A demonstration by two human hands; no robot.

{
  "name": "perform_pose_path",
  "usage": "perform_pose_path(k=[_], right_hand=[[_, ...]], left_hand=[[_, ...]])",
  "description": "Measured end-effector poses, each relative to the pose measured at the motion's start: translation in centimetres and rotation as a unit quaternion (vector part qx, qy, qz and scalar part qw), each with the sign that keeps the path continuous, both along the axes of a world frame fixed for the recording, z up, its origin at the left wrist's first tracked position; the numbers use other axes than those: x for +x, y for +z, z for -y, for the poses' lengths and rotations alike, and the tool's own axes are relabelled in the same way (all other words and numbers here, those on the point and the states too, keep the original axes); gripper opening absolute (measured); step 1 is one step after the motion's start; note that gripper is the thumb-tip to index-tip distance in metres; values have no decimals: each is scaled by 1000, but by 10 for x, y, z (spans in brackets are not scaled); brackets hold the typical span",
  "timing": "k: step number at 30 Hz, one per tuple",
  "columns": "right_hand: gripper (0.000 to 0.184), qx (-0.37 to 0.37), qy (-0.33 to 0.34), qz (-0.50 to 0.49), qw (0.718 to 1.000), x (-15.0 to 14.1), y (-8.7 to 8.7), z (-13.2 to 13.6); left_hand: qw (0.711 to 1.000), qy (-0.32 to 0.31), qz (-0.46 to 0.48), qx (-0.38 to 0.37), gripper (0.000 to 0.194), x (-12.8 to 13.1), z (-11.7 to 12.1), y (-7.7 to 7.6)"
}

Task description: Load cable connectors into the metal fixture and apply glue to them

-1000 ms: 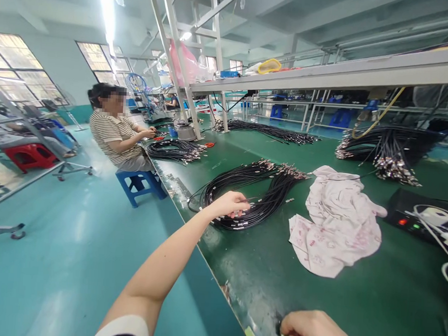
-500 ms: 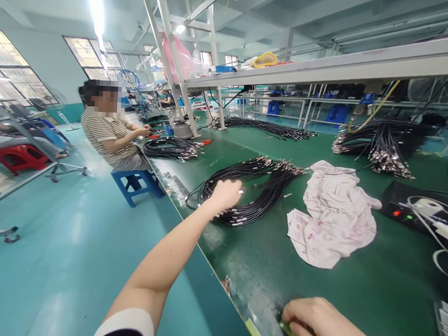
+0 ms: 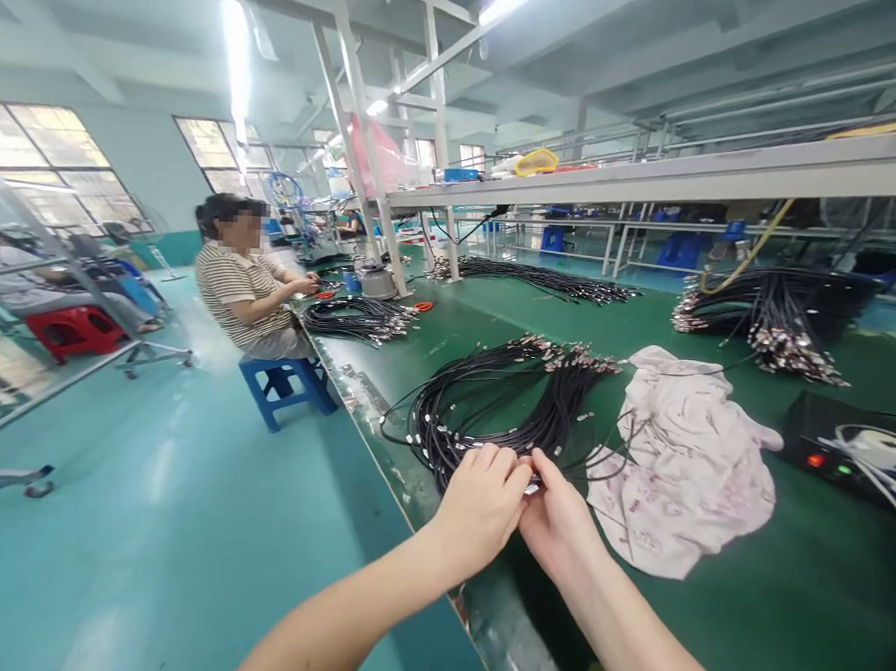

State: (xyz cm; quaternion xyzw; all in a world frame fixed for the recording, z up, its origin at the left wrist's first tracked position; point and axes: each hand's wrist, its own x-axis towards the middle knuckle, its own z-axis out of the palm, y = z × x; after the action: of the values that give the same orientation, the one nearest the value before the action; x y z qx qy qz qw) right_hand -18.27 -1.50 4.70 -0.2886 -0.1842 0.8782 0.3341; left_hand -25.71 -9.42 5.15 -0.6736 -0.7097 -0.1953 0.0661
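My left hand (image 3: 480,502) and my right hand (image 3: 562,522) meet above the near edge of the green table, fingertips together. Pinched between them is a black cable (image 3: 613,446), whose thin loops stick out on the right over the cloth. A small silvery piece shows at the fingertips, largely covered by the fingers. Just beyond my hands lies a coiled bundle of black cables (image 3: 432,425), with metal ends fanned out at its far side and small white tags along it.
A crumpled pinkish-white cloth (image 3: 692,468) lies at the right, beside a black box (image 3: 818,440) with red and green lights. More cable bundles (image 3: 363,318) lie farther back. A co-worker (image 3: 240,285) sits at the table's left edge. A shelf (image 3: 636,185) spans the back.
My left hand has come back from the coiled bundle toward me. My right hand has risen from the table's near edge to meet it, and a cable is now between them.
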Motion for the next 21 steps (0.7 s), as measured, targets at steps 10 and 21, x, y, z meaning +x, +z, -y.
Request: perform_pose_path(k=[10,21], right_hand=[[32,-25,-11,-57,998,7,59,-3],[22,37,21,14,999,82,68,-14]], left_hand=[[430,1,902,17,58,-56,-4,-24],[398,69,913,46,34,-126,-147,54]])
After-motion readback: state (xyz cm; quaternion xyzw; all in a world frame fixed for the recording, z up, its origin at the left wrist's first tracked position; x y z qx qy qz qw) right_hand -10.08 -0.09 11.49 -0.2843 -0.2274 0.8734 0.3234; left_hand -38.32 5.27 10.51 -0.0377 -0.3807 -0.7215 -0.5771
